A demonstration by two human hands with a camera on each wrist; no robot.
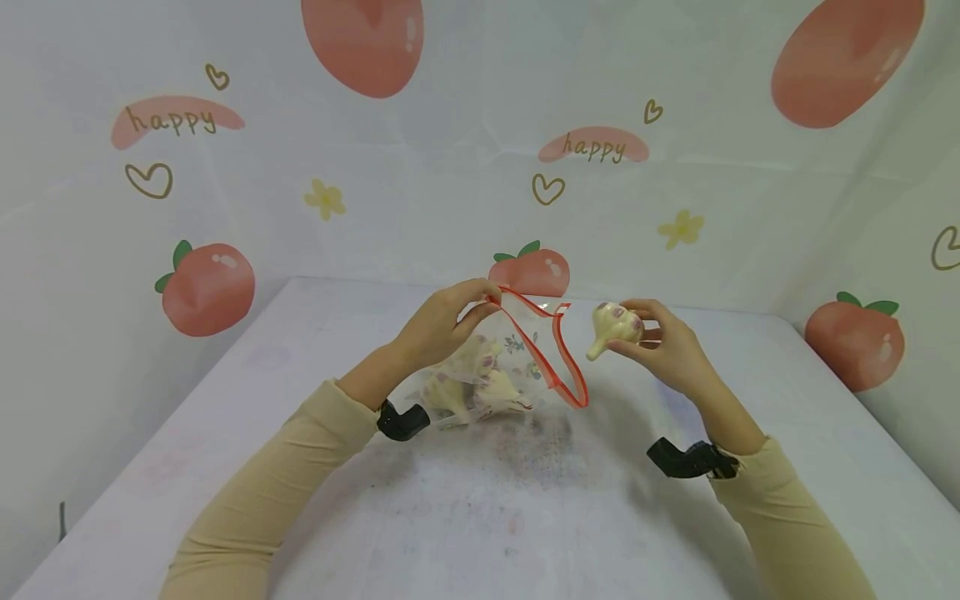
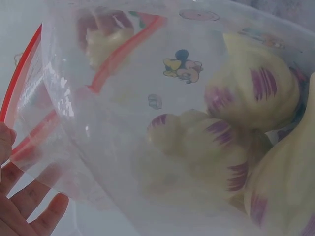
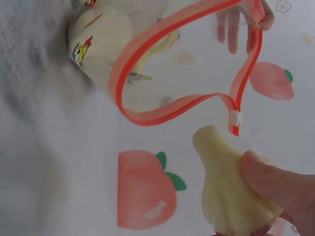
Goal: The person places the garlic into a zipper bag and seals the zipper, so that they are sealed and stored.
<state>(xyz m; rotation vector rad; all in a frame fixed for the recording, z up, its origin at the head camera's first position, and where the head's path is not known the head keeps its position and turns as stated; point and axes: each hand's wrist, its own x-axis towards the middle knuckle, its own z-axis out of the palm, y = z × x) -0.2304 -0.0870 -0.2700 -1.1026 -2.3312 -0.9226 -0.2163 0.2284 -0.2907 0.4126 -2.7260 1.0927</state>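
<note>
A clear zip bag [image 1: 536, 354] with a red zip edge and small cartoon prints lies on the table, its mouth gaping to the right. Inside it are several garlic bulbs [image 2: 202, 147], cream with purple streaks. My left hand [image 1: 450, 321] pinches the bag's red edge [image 2: 19, 81] at the upper corner. To the right of the mouth, my right hand [image 1: 663, 342] grips another garlic bulb [image 1: 617, 325] between thumb and fingers, its stem tilted down toward the bag. In the right wrist view this bulb [image 3: 231, 182] is apart from the red rim [image 3: 147, 115].
The white table [image 1: 450, 517] has faint dark smudges near the bag. Behind it hangs a white backdrop [image 1: 450, 167] printed with peaches, hearts and the word happy. Black wrist cameras [image 1: 690, 458] sit on both wrists.
</note>
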